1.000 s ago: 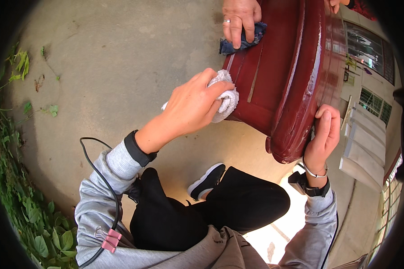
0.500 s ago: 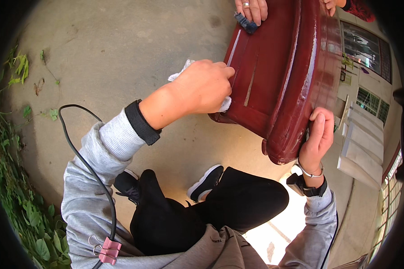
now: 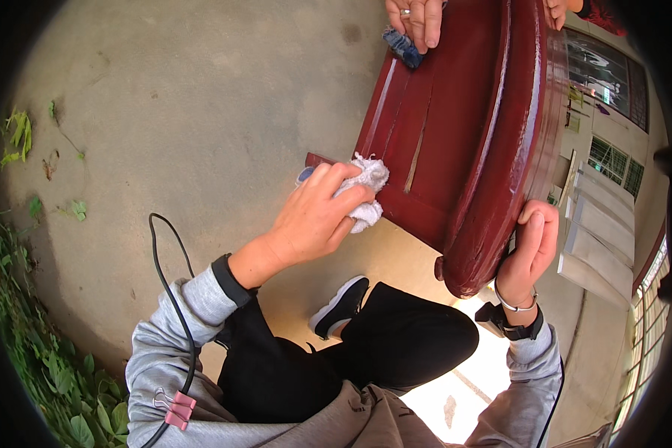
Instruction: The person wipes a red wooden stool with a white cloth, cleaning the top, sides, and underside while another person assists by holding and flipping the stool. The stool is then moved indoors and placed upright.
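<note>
A dark red, glossy piece of wooden furniture (image 3: 455, 127) is tipped in front of me, with pale scuffed streaks along its rounded edge. My left hand (image 3: 313, 209) is closed round a crumpled white cloth (image 3: 367, 179), which lies against the near left corner of the panel. With its fingers curled, my right hand (image 3: 530, 243) grips the rounded edge (image 3: 474, 269) at the near right end. At the far end another person's hand (image 3: 418, 21) presses a dark blue rag (image 3: 402, 48) on the panel. That person's other hand (image 3: 556, 11) rests on the far right edge.
Concrete floor (image 3: 201, 112) surrounds the furniture. Leafy green plants (image 3: 60, 381) line the left side. A black cable (image 3: 160, 261) with a pink binder clip (image 3: 178, 409) runs along my left sleeve. Pale panels (image 3: 597, 231) stand on the right, and my shoe (image 3: 340, 306) is below.
My left hand has moved down and left, its fingers turning so more of the white cloth shows. My right hand and the furniture's near end sit slightly lower. The other person's rag has shifted a little.
</note>
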